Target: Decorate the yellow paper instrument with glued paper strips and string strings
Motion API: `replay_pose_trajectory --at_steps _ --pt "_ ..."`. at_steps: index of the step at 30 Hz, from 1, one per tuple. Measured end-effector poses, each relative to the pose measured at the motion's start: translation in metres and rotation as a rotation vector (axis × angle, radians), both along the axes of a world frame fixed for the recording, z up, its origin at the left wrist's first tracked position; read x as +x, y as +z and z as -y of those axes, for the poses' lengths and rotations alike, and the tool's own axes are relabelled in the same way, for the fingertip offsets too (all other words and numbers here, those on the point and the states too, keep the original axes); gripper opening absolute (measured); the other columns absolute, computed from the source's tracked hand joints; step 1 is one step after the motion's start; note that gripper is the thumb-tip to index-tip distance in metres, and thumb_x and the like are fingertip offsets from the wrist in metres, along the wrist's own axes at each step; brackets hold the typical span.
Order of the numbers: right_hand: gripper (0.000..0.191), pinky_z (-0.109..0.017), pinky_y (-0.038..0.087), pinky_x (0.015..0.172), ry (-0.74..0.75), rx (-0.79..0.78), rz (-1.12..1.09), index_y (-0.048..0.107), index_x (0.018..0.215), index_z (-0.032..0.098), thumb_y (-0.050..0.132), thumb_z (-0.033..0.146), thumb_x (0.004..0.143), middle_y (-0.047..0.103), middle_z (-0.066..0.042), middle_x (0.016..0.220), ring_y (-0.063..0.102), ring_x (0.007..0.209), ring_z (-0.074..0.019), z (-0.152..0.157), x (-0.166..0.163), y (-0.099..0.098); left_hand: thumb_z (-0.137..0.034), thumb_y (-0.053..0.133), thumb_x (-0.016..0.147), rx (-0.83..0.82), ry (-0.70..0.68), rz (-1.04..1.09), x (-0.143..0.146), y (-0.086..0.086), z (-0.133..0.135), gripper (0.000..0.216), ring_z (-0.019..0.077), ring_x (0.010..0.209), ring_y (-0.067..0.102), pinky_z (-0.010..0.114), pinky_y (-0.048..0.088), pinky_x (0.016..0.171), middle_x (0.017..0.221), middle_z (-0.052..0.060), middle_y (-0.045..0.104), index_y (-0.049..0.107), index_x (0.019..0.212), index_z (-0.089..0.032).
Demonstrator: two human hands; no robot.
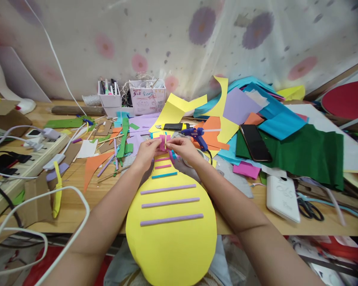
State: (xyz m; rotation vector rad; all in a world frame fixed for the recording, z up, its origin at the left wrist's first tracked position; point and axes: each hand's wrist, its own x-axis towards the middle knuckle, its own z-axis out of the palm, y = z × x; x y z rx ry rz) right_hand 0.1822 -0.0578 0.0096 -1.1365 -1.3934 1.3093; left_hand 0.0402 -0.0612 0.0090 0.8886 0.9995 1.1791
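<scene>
A large yellow cutout with a round body and a narrow neck lies across my lap and the table edge. Purple strips cross its body, with a blue strip and pink strips higher up. At the top of the neck, my left hand pinches a small pink piece that bears a thin yellow strip. My right hand is closed at the right side of the same piece, its fingertips at the yellow strip. Whether the piece touches the neck is hidden by my fingers.
A purple-blue glue gun and a yellow-black cutter lie just beyond my hands. Right are a phone, white power bank and scissors. Left, a power strip trails cables. Coloured scraps cover the back.
</scene>
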Motion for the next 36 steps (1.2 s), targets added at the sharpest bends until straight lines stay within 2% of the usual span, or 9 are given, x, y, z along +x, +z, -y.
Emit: replay_pose_trajectory --at_steps 3,9,17,23,29,36 --pt "0.016 -0.024 0.039 0.058 -0.025 0.002 0.059 0.066 0.067 0.014 0.066 0.030 0.063 0.061 0.000 0.062 0.052 0.061 -0.0112 -0.001 0.003 0.003 -0.032 0.067 0.064 -0.026 -0.040 -0.019 -0.001 0.002 0.000 0.022 0.0177 0.070 0.066 0.033 0.054 0.074 0.071 0.007 0.068 0.066 0.070 -0.010" --pt "0.010 -0.028 0.044 0.066 -0.003 0.106 0.167 0.068 0.065 0.016 0.063 0.026 0.066 0.066 -0.003 0.069 0.058 0.068 -0.0159 -0.001 0.004 0.003 -0.030 0.068 0.066 -0.048 -0.003 -0.034 0.002 0.000 0.002 0.020 0.0131 0.065 0.064 0.031 0.055 0.074 0.068 0.005 0.066 0.062 0.065 -0.011" --pt "0.009 -0.029 0.043 0.063 -0.044 0.131 0.249 0.066 0.062 0.018 0.061 0.023 0.068 0.065 -0.003 0.066 0.058 0.065 -0.0158 -0.005 0.002 -0.007 -0.029 0.068 0.067 -0.092 -0.001 -0.023 0.008 0.001 0.006 0.019 0.0097 0.057 0.059 0.028 0.055 0.067 0.062 0.002 0.063 0.061 0.063 -0.012" --pt "0.010 -0.028 0.042 0.061 -0.066 0.155 0.320 0.065 0.062 0.017 0.060 0.022 0.069 0.065 -0.003 0.066 0.058 0.064 -0.0159 -0.002 0.002 -0.003 -0.030 0.067 0.067 -0.101 -0.005 -0.013 0.010 0.001 0.007 0.019 0.0097 0.057 0.058 0.026 0.054 0.063 0.065 0.003 0.064 0.062 0.065 -0.011" --pt "0.013 -0.028 0.040 0.059 -0.070 0.180 0.394 0.066 0.062 0.017 0.058 0.022 0.071 0.066 -0.004 0.066 0.057 0.063 -0.0156 -0.002 0.002 -0.003 -0.035 0.074 0.060 -0.079 -0.033 -0.041 0.009 -0.001 0.007 0.028 0.0105 0.060 0.060 0.025 0.053 0.063 0.067 0.003 0.065 0.068 0.074 -0.012" --pt "0.015 -0.027 0.034 0.055 -0.057 0.214 0.502 0.067 0.062 0.017 0.060 0.026 0.073 0.065 -0.003 0.063 0.054 0.058 -0.0137 0.004 0.001 0.008 -0.033 0.077 0.055 -0.066 0.056 -0.074 0.010 -0.001 0.006 0.030 0.0115 0.064 0.060 0.027 0.053 0.065 0.070 0.002 0.066 0.067 0.075 -0.012"
